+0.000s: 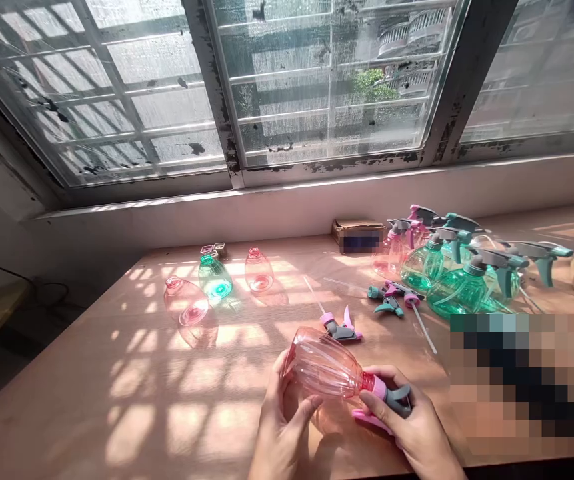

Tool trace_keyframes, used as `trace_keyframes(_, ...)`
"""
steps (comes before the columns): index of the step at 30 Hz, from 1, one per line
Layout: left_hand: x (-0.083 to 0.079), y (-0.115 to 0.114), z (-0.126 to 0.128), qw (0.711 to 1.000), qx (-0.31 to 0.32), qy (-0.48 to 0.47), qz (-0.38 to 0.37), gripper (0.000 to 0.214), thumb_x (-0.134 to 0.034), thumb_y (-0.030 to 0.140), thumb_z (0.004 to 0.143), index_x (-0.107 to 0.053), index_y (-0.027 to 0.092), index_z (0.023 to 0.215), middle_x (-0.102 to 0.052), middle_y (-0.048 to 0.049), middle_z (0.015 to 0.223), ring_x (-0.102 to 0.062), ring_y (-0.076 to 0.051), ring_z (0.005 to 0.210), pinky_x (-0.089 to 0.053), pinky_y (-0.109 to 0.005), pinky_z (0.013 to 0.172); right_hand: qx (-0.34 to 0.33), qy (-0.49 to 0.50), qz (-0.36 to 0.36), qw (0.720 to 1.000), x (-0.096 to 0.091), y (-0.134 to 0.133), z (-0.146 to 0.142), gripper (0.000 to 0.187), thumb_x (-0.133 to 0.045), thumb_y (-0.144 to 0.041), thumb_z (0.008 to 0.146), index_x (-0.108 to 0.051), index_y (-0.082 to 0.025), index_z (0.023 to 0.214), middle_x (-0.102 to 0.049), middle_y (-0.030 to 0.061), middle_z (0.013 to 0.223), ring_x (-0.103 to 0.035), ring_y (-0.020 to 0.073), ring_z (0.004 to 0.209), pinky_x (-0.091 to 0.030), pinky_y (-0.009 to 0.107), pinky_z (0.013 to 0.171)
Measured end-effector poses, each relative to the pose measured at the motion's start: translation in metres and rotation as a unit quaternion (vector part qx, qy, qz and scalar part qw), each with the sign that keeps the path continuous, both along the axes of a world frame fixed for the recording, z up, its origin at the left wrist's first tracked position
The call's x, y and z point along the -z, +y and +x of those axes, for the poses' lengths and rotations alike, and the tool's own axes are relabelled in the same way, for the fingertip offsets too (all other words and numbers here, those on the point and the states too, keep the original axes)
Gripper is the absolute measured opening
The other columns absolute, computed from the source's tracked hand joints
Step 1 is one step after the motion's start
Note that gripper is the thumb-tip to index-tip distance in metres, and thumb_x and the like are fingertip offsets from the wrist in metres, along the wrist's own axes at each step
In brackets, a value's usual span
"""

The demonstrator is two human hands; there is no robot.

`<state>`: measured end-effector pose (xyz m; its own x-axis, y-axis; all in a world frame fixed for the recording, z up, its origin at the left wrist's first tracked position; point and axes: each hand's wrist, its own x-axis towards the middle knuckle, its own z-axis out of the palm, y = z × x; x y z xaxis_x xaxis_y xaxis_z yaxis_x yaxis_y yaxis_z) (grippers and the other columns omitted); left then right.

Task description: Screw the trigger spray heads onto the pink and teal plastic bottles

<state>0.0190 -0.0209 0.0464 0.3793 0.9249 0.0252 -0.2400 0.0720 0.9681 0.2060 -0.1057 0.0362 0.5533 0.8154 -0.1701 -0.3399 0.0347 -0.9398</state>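
Observation:
I hold a pink transparent spray bottle on its side above the wooden table. My left hand cups the bottle's body with fingers curled round it. My right hand grips the pink and grey spray head fitted at the bottle's neck. A loose pink and grey spray head with its tube lies just behind the bottle.
Three empty bottles lie at the back left: pink, green, pink. Several assembled green and pink sprayers crowd the back right. Loose spray heads and a small box lie near them. A window ledge runs behind.

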Motion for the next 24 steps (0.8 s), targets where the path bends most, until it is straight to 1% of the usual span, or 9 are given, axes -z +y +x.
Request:
trace_keyframes(2,0.0009,-0.0021,-0.0003,1.000,-0.009,0.012,0.007,0.073,-0.087,0.043,0.092,-0.058,0.032,0.158,-0.059,-0.0118,0.170,-0.050,-0.037,0.160,-0.039,-0.054,0.135,-0.002,0.001,-0.001,1.000,-0.0003,-0.0003,-0.0008,0.050,-0.106,-0.058,0.064,-0.087,-0.024,0.096,-0.083,0.0005,0.087,-0.075,0.0203,0.071,-0.076,0.037,0.071)
trace_keyframes(6,0.0025,-0.0026,-0.0018,0.996,-0.031,0.071,0.032,0.081,-0.086,0.053,0.092,-0.052,0.030,0.162,-0.053,-0.0141,0.172,-0.042,-0.041,0.164,-0.029,-0.061,0.138,-0.012,0.002,-0.001,1.000,0.0027,-0.0002,-0.0025,0.052,-0.108,-0.057,0.060,-0.088,-0.024,0.094,-0.084,0.0026,0.087,-0.079,0.0259,0.076,-0.077,0.041,0.069)
trace_keyframes(8,0.0023,-0.0011,-0.0024,0.996,-0.022,0.083,0.038,0.081,-0.084,0.055,0.093,-0.050,0.030,0.163,-0.054,-0.0151,0.171,-0.041,-0.043,0.164,-0.030,-0.062,0.137,-0.016,-0.004,0.003,1.000,0.0042,-0.0001,-0.0024,0.051,-0.108,-0.056,0.061,-0.088,-0.024,0.095,-0.085,0.0035,0.088,-0.078,0.0261,0.076,-0.077,0.043,0.069)
trace_keyframes(10,0.0018,0.0006,-0.0027,0.997,-0.013,0.074,0.033,0.081,-0.084,0.052,0.094,-0.050,0.030,0.164,-0.056,-0.0152,0.170,-0.042,-0.043,0.164,-0.032,-0.062,0.136,-0.018,-0.005,0.007,1.000,0.0044,-0.0002,-0.0015,0.048,-0.107,-0.055,0.063,-0.088,-0.024,0.095,-0.085,0.0033,0.088,-0.077,0.0250,0.075,-0.077,0.043,0.069)
trace_keyframes(14,0.0022,0.0026,-0.0018,0.999,-0.007,0.034,0.016,0.079,-0.090,0.043,0.089,-0.057,0.032,0.160,-0.057,-0.0125,0.171,-0.046,-0.040,0.163,-0.036,-0.056,0.137,-0.012,0.008,0.003,1.000,0.0009,-0.0011,0.0015,0.048,-0.106,-0.057,0.064,-0.088,-0.024,0.095,-0.082,0.0002,0.083,-0.074,0.0206,0.068,-0.077,0.041,0.068)
trace_keyframes(18,0.0057,0.0020,-0.0005,0.999,-0.009,0.038,0.024,0.076,-0.089,0.042,0.090,-0.057,0.032,0.159,-0.057,-0.0115,0.171,-0.045,-0.038,0.164,-0.035,-0.053,0.137,-0.017,0.009,-0.003,1.000,-0.0023,-0.0017,0.0018,0.050,-0.106,-0.059,0.064,-0.088,-0.023,0.095,-0.079,-0.0016,0.077,-0.074,0.0189,0.064,-0.076,0.036,0.066)
trace_keyframes(20,0.0058,0.0004,0.0001,0.999,-0.004,0.051,0.020,0.083,-0.091,0.043,0.088,-0.053,0.034,0.161,-0.058,-0.0117,0.170,-0.045,-0.039,0.164,-0.036,-0.055,0.136,-0.017,0.015,-0.004,1.000,-0.0032,-0.0018,0.0005,0.051,-0.107,-0.059,0.062,-0.088,-0.023,0.094,-0.080,-0.0010,0.079,-0.075,0.0198,0.066,-0.076,0.036,0.067)
trace_keyframes(22,0.0037,-0.0017,0.0003,0.997,-0.018,0.070,0.019,0.089,-0.093,0.046,0.085,-0.051,0.034,0.162,-0.060,-0.0119,0.166,-0.045,-0.042,0.163,-0.035,-0.058,0.136,-0.016,0.023,-0.003,1.000,-0.0040,-0.0017,-0.0012,0.052,-0.108,-0.058,0.060,-0.088,-0.023,0.093,-0.081,0.0001,0.082,-0.077,0.0214,0.070,-0.076,0.038,0.069)
trace_keyframes(24,0.0005,-0.0032,-0.0001,0.995,-0.031,0.093,0.025,0.090,-0.093,0.050,0.084,-0.051,0.033,0.162,-0.064,-0.0129,0.161,-0.047,-0.044,0.160,-0.033,-0.061,0.135,-0.016,0.031,-0.001,0.999,-0.0050,-0.0016,-0.0029,0.052,-0.109,-0.056,0.059,-0.087,-0.023,0.092,-0.082,0.0006,0.083,-0.079,0.0236,0.072,-0.077,0.041,0.070)
